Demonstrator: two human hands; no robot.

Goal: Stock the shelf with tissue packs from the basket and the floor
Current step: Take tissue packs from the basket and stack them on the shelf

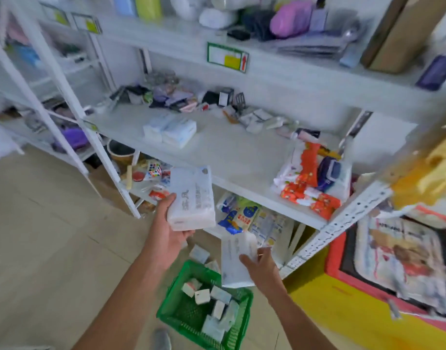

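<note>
Above the green basket (pixel 191 309), which holds more small packs, the right hand (pixel 263 267) grips one tissue pack (pixel 236 261) and the left hand (pixel 170 231) grips another (pixel 191 198). This looks like the carrying step; next, each pack likely needs setting on the bare shelf (pixel 229 150) beyond the basket, beside the packs already stocked (pixel 170 130).

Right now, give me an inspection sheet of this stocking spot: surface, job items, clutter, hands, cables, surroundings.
Surface: white middle shelf, mostly bare in the centre.
Job's things: stacked tissue packs already on the shelf; more small packs in the green basket; a few loose packs on the floor beside it.
Clutter: red-patterned packs at the shelf's right end; small mixed goods along the back.
Hands: left hand holds a white tissue pack; right hand holds a second white pack.
Cables: nothing seen.
Surroundings: tiled floor, neighbouring white rack on the left, yellow bin on the right.
</note>
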